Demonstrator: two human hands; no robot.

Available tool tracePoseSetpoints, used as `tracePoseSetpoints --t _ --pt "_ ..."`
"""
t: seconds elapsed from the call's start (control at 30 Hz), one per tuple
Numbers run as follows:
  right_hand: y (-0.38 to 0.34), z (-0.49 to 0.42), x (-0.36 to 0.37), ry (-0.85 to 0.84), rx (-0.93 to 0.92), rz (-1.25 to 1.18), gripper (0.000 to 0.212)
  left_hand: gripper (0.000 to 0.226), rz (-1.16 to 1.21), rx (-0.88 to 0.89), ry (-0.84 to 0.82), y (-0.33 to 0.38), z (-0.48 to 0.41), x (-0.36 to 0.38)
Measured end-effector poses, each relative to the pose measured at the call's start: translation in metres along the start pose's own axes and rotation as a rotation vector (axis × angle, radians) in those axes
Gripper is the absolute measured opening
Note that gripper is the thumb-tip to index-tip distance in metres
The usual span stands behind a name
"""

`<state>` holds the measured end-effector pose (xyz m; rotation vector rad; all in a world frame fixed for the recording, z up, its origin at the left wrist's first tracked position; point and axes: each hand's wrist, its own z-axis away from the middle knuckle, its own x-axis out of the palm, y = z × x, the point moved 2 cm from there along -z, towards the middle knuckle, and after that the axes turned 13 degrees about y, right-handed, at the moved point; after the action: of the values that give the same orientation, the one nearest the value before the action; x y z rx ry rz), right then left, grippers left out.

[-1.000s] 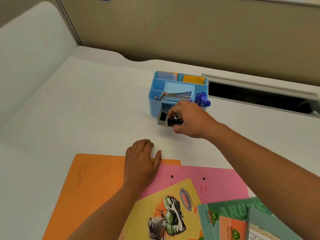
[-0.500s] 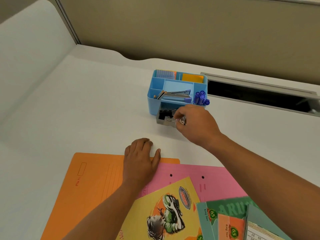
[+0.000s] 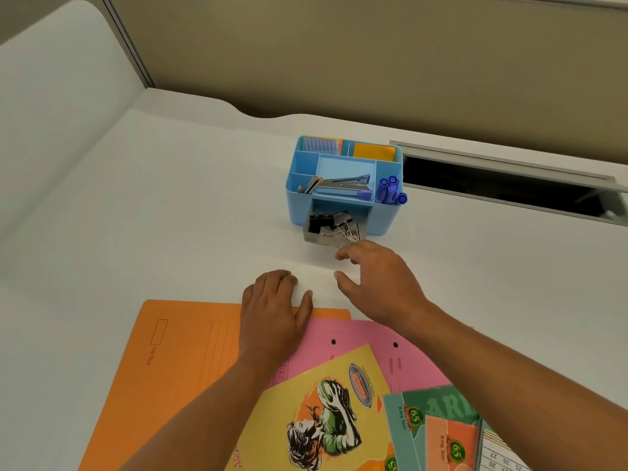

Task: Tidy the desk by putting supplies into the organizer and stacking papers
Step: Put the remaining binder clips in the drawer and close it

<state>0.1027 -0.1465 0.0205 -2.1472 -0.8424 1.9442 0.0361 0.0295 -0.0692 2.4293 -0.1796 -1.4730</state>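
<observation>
A blue desk organizer stands mid-desk with a stapler, pencils, blue pens and sticky notes in its top compartments. Its small drawer is pulled out, with black binder clips inside. My right hand hovers just in front of the drawer, fingers relaxed and holding nothing. My left hand rests flat on the top edge of an orange folder. A pink folder, a yellow notebook and green notebooks overlap below.
A dark cable slot runs along the desk's back right, just behind the organizer. A beige partition wall rises behind the desk. White desk surface spreads to the left of the organizer.
My right hand held a binder clip at the drawer, dropped it in, and has now drawn back towards me, empty. The left hand has stayed on the orange folder.
</observation>
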Motion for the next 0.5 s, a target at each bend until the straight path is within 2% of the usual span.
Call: tracePoseSetpoints --t 0.2,0.5 --pt "0.000 -0.005 0.001 0.001 0.011 0.010 0.044 0.041 -0.006 -0.010 -0.016 0.000 -0.001 0.000" --pt "0.003 -0.015 0.001 0.032 0.028 0.013 0.046 0.040 0.000 -0.005 -0.007 0.000 0.000 0.000"
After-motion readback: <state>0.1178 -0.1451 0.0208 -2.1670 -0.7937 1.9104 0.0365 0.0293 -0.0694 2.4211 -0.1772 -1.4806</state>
